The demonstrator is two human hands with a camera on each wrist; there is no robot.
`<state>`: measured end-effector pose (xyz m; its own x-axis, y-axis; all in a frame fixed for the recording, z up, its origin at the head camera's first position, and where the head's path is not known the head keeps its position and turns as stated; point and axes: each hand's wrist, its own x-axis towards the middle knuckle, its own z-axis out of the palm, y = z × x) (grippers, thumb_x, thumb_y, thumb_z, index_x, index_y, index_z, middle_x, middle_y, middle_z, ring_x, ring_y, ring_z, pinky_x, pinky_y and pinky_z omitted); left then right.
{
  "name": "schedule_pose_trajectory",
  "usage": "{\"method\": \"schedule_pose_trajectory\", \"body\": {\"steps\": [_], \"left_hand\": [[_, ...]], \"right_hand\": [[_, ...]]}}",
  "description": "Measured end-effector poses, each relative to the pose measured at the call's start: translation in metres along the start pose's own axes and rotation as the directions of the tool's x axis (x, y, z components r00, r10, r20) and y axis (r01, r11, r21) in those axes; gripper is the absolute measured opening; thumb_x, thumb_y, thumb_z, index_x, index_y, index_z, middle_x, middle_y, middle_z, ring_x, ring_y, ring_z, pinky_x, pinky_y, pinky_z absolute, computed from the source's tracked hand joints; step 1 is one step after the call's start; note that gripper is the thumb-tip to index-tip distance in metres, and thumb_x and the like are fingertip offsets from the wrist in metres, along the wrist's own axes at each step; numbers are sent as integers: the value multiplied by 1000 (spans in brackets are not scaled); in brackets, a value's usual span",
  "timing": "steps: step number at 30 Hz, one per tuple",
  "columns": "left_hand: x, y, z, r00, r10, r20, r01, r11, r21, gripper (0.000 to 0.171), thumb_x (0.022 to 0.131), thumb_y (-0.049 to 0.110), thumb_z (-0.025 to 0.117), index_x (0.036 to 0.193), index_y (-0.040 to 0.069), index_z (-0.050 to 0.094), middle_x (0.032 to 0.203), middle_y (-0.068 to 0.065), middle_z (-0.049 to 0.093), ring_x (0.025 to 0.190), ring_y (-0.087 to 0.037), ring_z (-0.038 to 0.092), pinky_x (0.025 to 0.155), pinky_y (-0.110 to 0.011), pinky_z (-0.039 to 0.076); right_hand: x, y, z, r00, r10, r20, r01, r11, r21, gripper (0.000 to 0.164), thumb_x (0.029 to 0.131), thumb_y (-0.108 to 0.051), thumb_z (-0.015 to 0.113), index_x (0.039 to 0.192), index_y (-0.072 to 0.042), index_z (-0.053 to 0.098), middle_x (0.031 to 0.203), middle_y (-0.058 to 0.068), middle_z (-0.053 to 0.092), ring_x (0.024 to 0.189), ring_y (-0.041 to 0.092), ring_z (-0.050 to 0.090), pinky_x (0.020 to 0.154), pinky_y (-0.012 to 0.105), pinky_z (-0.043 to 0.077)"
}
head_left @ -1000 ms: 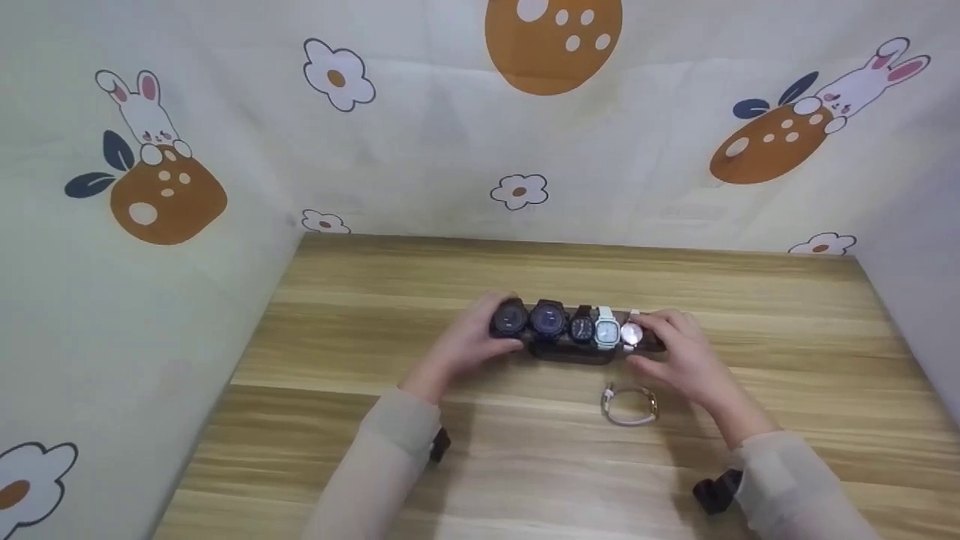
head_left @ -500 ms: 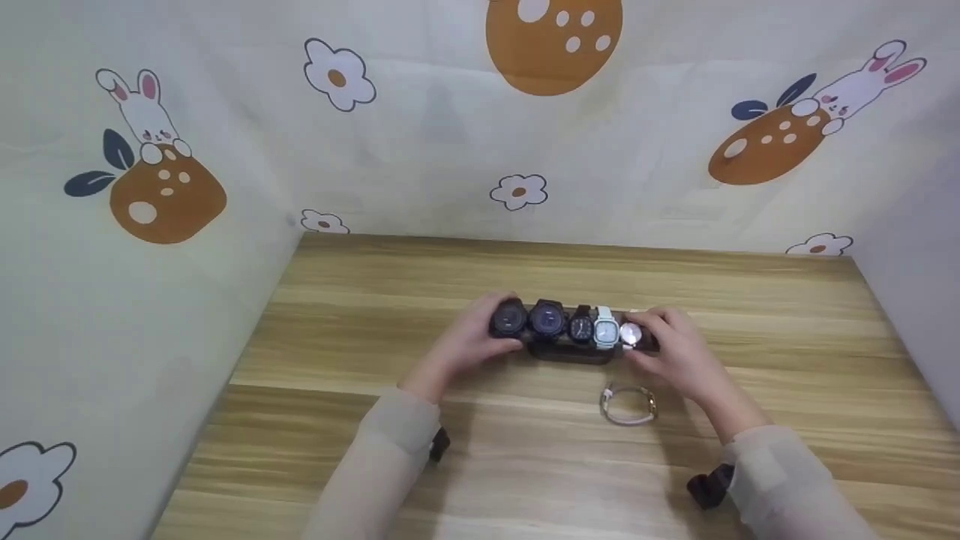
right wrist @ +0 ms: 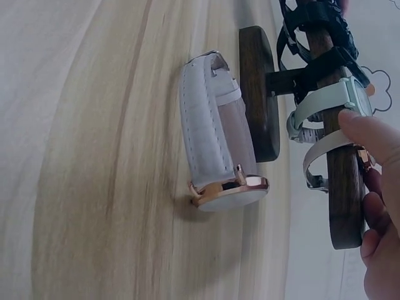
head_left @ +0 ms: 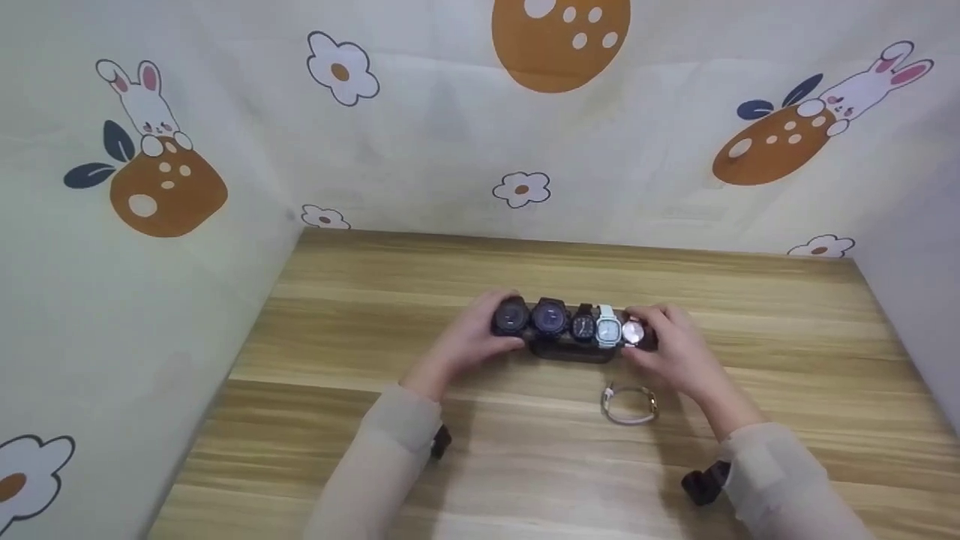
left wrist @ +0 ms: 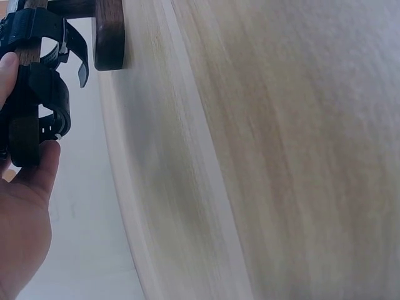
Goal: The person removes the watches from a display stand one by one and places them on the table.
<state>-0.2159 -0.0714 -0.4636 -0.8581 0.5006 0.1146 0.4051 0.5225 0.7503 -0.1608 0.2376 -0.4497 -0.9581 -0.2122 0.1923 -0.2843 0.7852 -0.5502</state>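
Observation:
A dark wooden watch stand point(head_left: 570, 353) stands on the table, its raised bar point(right wrist: 345, 206) carrying a row of wristwatches. My left hand point(head_left: 474, 334) grips the bar's left end, thumb and fingers round it at a black watch point(head_left: 511, 316). At the other end my right hand point(head_left: 679, 351) holds a round-faced watch with a white strap point(head_left: 633, 331), thumb at the strap in the right wrist view. A pale green square watch point(head_left: 607, 331) sits beside it, then a small black watch point(head_left: 583, 326) and a larger dark one point(head_left: 550, 319).
Just in front of the stand, a loose white-strapped watch with a rose-gold case point(right wrist: 228, 194) lies on its side on the wooden table point(head_left: 360, 315). Pale curtain with printed rabbits point(head_left: 420, 142) hangs behind and at the sides.
My right hand has shifted slightly left, covering more of the bar's right end at the white-strapped watch. The left hand, the stand and the loose watch stay in place.

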Motion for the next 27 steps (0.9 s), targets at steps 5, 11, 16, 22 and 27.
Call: {"method": "schedule_pose_trajectory", "body": {"steps": [5,11,16,22,27], "left_hand": [[0,1,0,1000,1,2,-1,1000,14,73,75,24,78,136,6,42,133,-11,48,120,-26,46,105,-40,34],[-1,0,-1,1000,12,-12,-11,999,32,74,75,25,78,136,5,42,133,-11,48,121,-26,46,105,-42,34],[-1,1,-1,1000,10,-17,-9,999,36,74,74,25,78,136,5,43,134,-10,48,121,-25,46,106,-40,34],[-1,0,-1,1000,17,-18,-16,999,36,73,74,24,78,135,5,44,133,-10,49,121,-25,46,105,-40,34],[-1,-1,0,999,27,-21,-27,999,26,72,74,24,78,135,4,44,132,-11,49,120,-26,46,105,-41,34]], "right_hand": [[0,1,-1,999,36,16,-36,999,2,56,73,-11,78,123,0,55,107,21,52,98,37,51,86,54,45],[0,2,-1,1000,29,11,-28,999,-15,55,73,-12,77,122,1,56,103,19,54,94,34,52,82,52,47],[-1,3,-1,999,31,9,-31,1000,-3,54,73,-10,77,122,1,55,103,19,53,94,34,53,82,52,48],[-2,5,-1,1000,17,-5,-17,1000,-2,53,73,-9,77,121,1,56,102,19,53,92,34,53,81,52,49],[-2,8,-1,1000,-1,-29,1,1000,-7,54,71,-9,78,119,1,56,100,19,53,90,33,53,80,50,49]]}}
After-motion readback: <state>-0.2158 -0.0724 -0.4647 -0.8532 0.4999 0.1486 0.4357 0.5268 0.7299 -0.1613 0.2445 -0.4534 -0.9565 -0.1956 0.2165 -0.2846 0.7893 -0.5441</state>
